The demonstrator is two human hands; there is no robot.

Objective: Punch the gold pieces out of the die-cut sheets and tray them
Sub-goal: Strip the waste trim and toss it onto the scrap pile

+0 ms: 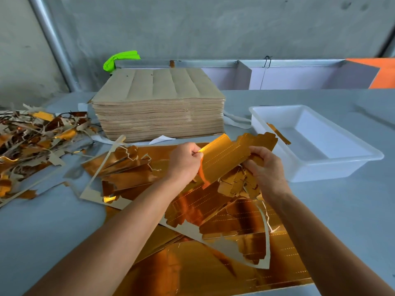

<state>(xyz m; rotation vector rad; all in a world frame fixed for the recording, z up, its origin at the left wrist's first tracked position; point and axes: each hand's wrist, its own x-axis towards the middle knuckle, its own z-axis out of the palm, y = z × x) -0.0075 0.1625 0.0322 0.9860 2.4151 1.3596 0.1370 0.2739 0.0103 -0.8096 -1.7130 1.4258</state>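
On the tabletop (64,231), gold sheets (192,270) lie under both forearms, with the white tray (320,167) just to the right and already holding one strip (279,133). The left hand (183,163) pinches one end of a punched piece (226,157) and the right hand (265,167) grips the other end, above the sheets. Uneven pulling could likely tear the piece along its perforations, and leftover waste (241,184) might ride into the tray.

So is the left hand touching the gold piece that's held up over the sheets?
Touching. The head view shows the left hand pinching the gold piece at its left edge between thumb and fingers.
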